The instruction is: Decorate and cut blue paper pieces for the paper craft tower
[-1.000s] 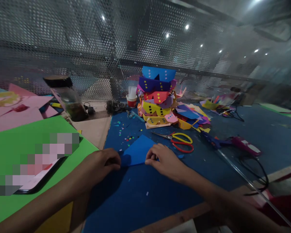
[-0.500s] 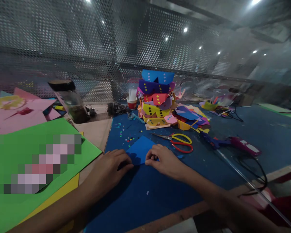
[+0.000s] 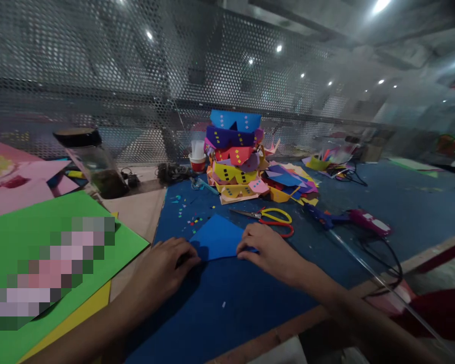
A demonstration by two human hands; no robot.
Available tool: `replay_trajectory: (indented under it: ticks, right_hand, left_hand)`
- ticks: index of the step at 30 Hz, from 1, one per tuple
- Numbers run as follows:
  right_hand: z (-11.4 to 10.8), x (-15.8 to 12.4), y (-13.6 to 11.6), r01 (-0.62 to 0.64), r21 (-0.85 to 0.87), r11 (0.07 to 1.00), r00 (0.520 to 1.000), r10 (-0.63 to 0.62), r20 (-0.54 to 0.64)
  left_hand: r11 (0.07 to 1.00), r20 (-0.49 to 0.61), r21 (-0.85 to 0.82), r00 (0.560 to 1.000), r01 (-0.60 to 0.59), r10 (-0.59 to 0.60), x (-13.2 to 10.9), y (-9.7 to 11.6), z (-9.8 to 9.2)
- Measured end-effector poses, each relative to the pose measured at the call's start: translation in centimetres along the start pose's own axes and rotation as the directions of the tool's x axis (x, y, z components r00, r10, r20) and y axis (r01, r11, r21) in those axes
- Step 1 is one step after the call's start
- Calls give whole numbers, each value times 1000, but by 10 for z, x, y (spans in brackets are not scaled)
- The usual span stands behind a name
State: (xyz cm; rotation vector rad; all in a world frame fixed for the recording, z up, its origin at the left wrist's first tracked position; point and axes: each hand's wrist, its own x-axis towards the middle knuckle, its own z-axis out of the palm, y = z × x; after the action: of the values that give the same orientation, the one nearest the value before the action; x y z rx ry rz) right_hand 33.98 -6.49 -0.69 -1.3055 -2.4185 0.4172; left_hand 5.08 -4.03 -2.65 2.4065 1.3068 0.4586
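Observation:
A folded sheet of blue paper (image 3: 219,237) lies on the blue tabletop (image 3: 197,313), its point facing away from me. My left hand (image 3: 176,262) is closed at the paper's left corner, fingers curled and thumb against the near edge. The right corner sits in the closed fingers of my right hand (image 3: 263,247), which hide part of it. Just beyond the right hand lie scissors (image 3: 275,216) with one yellow and one red handle loop. Small paper bits (image 3: 195,222) are scattered past the sheet.
Stacked colourful paper masks (image 3: 235,151) stand at the back, beside paper scraps (image 3: 293,179). A glue gun (image 3: 345,217) with a long clear stick and cable lies right. Green sheets (image 3: 79,207) and a black-lidded jar (image 3: 93,162) are left. A perforated metal screen (image 3: 136,76) rises behind.
My right hand has moved right along the near edge of the blue paper, away from my left hand. More of that edge shows between them. The view has shifted slightly right.

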Motion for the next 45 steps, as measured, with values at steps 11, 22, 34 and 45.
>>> replay_trajectory:
  ticks: [11,22,34,45]
  right_hand:
    - [1,5,4,-45,63,997,999,43,29]
    - [-6,-18,6,45,-53,998,999,-45,2]
    - [-11,-21,14,-44,61,997,999,45,-4]
    - [-9,-22,16,-21,-140,990,1000,21,1]
  left_hand:
    - [1000,-1,-28,1000,-5,5,1,-3,2]
    - [999,9,-31,1000,12,-12,1,-2,1]
    - [1000,-13,-31,1000,0,0,1,-6,3]
    - [998,-9,-55,1000,0,0,1,-5,1]
